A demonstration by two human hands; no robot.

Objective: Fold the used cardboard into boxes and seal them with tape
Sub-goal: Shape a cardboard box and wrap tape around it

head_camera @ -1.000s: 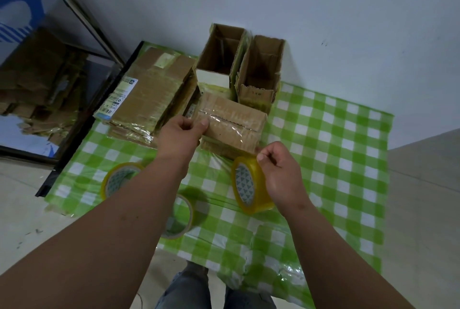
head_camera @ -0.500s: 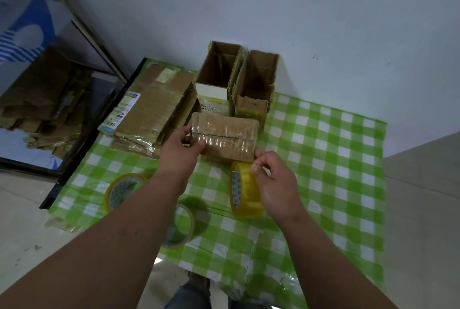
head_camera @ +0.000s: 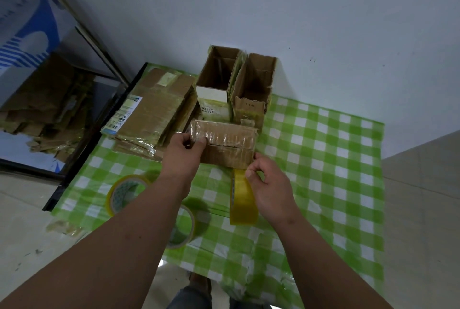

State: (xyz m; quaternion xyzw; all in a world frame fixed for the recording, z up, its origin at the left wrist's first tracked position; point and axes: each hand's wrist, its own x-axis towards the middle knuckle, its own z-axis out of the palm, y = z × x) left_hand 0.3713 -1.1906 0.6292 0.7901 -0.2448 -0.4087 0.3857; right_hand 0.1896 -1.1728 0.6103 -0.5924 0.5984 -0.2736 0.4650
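My left hand [head_camera: 185, 150] grips the left end of a small taped cardboard box [head_camera: 225, 145] on the green-checked tabletop [head_camera: 323, 159], while my right hand [head_camera: 270, 189] pinches the loose end of a yellow tape roll [head_camera: 242, 199] standing on edge just below the box's right corner. Two open boxes [head_camera: 239, 79] stand upright behind it against the wall, a stack of flattened cardboard [head_camera: 151, 107] lies to the left, and two more tape rolls [head_camera: 127, 191] rest near my left forearm.
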